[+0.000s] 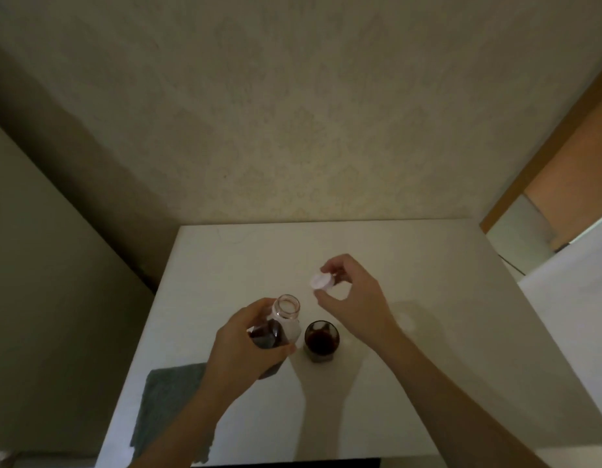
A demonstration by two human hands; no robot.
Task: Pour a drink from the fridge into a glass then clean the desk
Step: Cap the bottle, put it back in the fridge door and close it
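Head view: our left hand (245,336) grips the open bottle (276,327); our right hand (352,295) pinches its cap (321,282). The glass (321,339) just right is filled. Capping and wiping with the near-left cloth (167,396) remain.

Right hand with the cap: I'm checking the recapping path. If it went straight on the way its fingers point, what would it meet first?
Probably the open bottle neck in the left hand; the right hand holds the cap toward it, though depth is unclear.

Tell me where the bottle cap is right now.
In the head view, the white cap is pinched in the right hand, held above the white desk, just beyond and right of the open bottle and behind the glass.
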